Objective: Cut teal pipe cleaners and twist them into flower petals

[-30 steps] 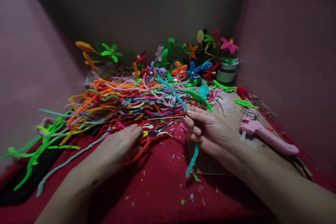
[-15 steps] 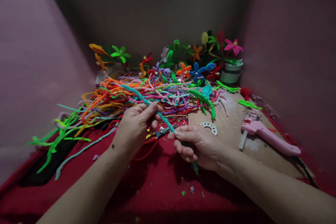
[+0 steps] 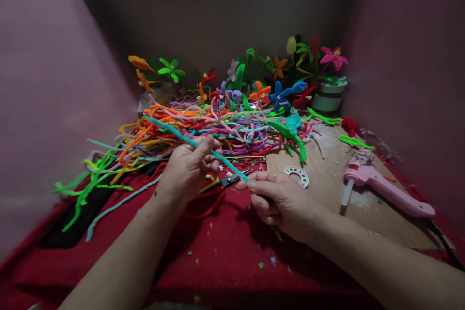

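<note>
A turquoise pipe cleaner (image 3: 170, 129) is stretched between my two hands, slanting down from upper left to lower right. My left hand (image 3: 191, 167) pinches it near its middle, with thumb and forefinger closed. At its lower right end, my right hand (image 3: 274, 193) grips it between thumb and fingertips, the other fingers curled under. Beneath and between the hands, scissors (image 3: 228, 180) with red and yellow handles lie on the red cloth (image 3: 218, 261). Behind my left hand spreads a heap of coloured pipe cleaners (image 3: 218, 126).
A pink glue gun (image 3: 392, 189) lies on a brown board (image 3: 327, 203) at the right, near a white ring with holes (image 3: 297, 177). Pipe-cleaner flowers (image 3: 279, 94) line the back beside a pale jar (image 3: 330, 94). Green pipe cleaners (image 3: 95, 174) lie at the left.
The view has shifted slightly, so the table things appear further right. The turquoise pipe cleaner has slid through my hands: more extends beyond my left hand, and its tail below my right hand is gone.
</note>
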